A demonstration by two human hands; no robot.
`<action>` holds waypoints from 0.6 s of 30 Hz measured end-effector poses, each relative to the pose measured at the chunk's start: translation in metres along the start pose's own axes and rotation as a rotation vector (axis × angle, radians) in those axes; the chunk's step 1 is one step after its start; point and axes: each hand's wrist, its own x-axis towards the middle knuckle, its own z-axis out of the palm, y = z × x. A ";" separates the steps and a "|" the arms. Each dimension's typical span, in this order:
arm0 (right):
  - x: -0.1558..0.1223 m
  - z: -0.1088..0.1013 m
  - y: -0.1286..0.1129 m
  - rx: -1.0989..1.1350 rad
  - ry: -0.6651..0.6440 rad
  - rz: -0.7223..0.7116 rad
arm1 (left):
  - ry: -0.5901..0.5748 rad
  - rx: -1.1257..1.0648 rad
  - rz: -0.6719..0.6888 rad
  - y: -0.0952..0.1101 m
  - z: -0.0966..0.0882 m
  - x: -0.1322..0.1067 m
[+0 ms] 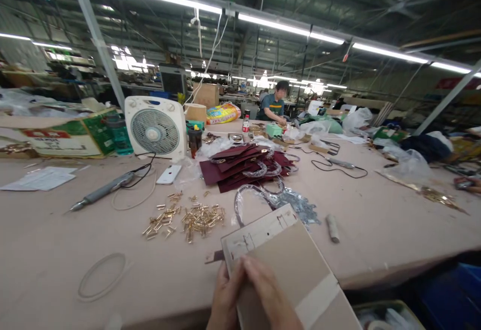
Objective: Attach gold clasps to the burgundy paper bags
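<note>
A flat, box-like beige board (296, 250) with a whitish strip and dark marks lies tilted at the table's front edge. My left hand (225, 292) is closed at the board's left edge, close to a short dark-red strap (217, 257) that sticks out. Resting on the board's face, my right hand (266, 287) has its fingers pressed together against the left fingers. Whatever is between the fingertips is hidden. Behind the board's top a plastic-wrapped purple handle (237, 204) loops up. Small brass-coloured fasteners (203, 219) lie in loose piles beyond my left hand.
Dark-red bag pieces (233, 167) are piled mid-table, beside grey metal plates (300, 207). An electric screwdriver (101, 189), a phone (169, 174) and a white fan (156, 127) stand or lie left. A tape-wrapped roll (332, 228) lies right. A co-worker (274, 104) is across the table.
</note>
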 end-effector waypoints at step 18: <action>0.005 -0.043 0.123 0.662 0.224 0.870 | 0.094 -0.115 0.000 0.003 -0.044 0.044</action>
